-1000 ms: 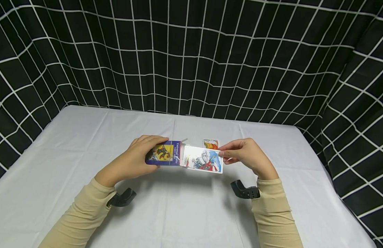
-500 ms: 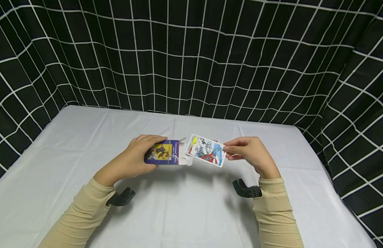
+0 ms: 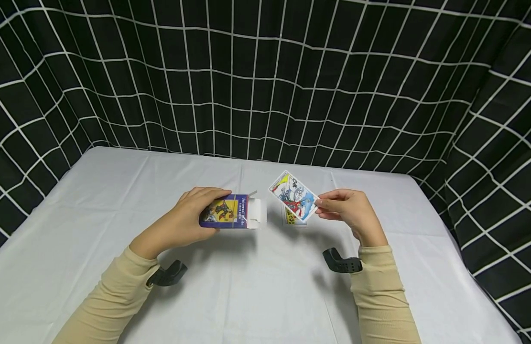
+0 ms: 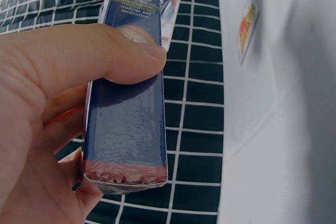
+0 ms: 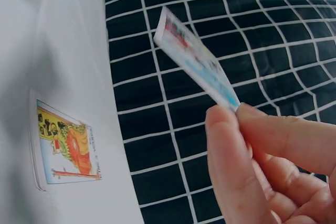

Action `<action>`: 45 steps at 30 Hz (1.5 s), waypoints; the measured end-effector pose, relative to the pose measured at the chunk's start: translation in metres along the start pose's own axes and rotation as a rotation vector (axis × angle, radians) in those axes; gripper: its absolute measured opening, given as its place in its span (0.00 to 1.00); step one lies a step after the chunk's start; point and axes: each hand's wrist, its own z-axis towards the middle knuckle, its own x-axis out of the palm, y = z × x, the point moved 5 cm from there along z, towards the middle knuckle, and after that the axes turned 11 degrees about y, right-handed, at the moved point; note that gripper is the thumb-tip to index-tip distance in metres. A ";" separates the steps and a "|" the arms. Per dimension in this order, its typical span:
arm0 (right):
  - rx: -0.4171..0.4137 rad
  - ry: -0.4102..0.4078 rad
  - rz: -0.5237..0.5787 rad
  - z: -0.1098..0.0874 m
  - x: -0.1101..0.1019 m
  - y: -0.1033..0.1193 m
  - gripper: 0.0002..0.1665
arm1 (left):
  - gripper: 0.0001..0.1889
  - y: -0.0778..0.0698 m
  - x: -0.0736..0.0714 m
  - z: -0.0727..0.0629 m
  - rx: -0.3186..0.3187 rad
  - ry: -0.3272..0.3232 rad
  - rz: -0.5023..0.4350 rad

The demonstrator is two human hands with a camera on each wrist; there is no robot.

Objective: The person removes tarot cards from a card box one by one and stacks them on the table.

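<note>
My left hand (image 3: 189,215) grips a blue and red tarot card box (image 3: 222,211), thumb on its narrow side in the left wrist view. The box lies sideways above the table, its white flap (image 3: 255,212) open towards the right. My right hand (image 3: 351,210) pinches a tarot card (image 3: 293,195) by one corner between thumb and fingertips. A horse and a red-caped rider show on its face. It is tilted in the air, apart from the box. Below it, a small stack of tarot cards (image 5: 68,145) lies face up on the table, partly covered by the held card in the head view.
A white cloth covers the table (image 3: 265,296). Black curtains with a white grid (image 3: 265,81) stand behind it and at both sides. A black band (image 3: 168,274) is on the left wrist and another band (image 3: 341,262) on the right.
The card has come out of the box's open end, moved away to the upper right and turned, its free end swinging upward. The left hand and box have hardly moved.
</note>
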 end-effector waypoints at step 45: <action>0.298 0.017 0.174 0.035 0.015 -0.071 0.03 | 0.40 -0.002 0.002 0.001 0.005 0.008 -0.003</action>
